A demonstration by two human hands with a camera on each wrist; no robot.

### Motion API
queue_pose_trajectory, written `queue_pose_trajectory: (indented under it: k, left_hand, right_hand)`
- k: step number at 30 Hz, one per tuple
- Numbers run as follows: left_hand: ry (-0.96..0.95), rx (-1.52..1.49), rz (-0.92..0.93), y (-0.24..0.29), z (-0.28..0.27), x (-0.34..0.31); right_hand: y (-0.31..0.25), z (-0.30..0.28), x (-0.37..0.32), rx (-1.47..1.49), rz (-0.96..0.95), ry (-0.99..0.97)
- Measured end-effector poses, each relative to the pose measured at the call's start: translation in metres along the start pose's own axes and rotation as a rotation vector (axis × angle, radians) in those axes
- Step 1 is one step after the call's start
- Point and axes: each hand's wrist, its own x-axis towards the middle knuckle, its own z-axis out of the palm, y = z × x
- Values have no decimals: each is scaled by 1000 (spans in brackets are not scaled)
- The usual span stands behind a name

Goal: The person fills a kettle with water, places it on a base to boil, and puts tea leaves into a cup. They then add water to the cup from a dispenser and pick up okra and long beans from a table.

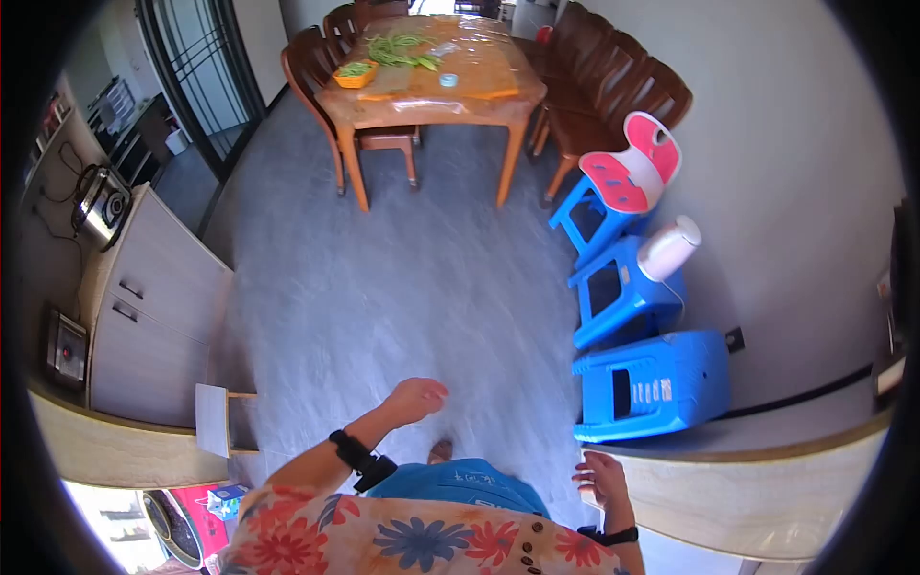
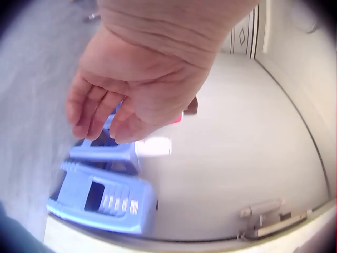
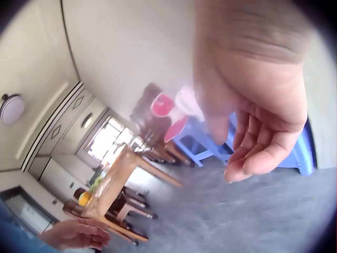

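Observation:
My left hand (image 1: 415, 401) hangs in front of the body over the grey floor, its fingers loosely bent around nothing. Seen from the left wrist, the same hand (image 2: 139, 87) shows its palm with the blue stools beyond it. My right hand (image 1: 602, 479) is low on the right, beside the end of a pale counter (image 1: 767, 470). In the right wrist view that hand (image 3: 263, 110) has relaxed, slightly curled fingers and holds nothing. The closest stool to it is a blue plastic one (image 1: 656, 383) lying on its side.
Ahead stands a wooden table (image 1: 517, 81) with green vegetables (image 1: 398, 50) and an orange basket (image 1: 355, 80), flanked by chairs. Along the right wall are a pink-and-white kettle (image 1: 670, 247) on a blue stool and a red-and-white child seat (image 1: 618, 182). A cabinet (image 1: 163, 278) lines the left.

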Motion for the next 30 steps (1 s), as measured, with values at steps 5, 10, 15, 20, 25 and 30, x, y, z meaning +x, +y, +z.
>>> queue_pose_trajectory:
  k: [5, 10, 15, 20, 25, 30]
  left_hand:
    - [150, -216, -153, -60, -59, -1]
    - [252, -417, -214, -69, -97, 27]
    - [380, -502, -277, -68, -155, 71]
    - [583, -631, -278, -58, -212, 94]
    - [731, -747, -469, -92, -250, 85]
    - [745, -641, -566, -126, -334, 108]
  right_hand:
    - [-96, 86, 60, -207, -49, -237]
    - [-180, 158, 135, -400, -55, -327]
    - [-283, 240, 195, -519, -118, -452]
    - [-379, 337, 243, -702, -186, -548]
    - [-433, 452, 282, -783, -227, -752]
    - [-449, 546, 311, -767, -247, -709]
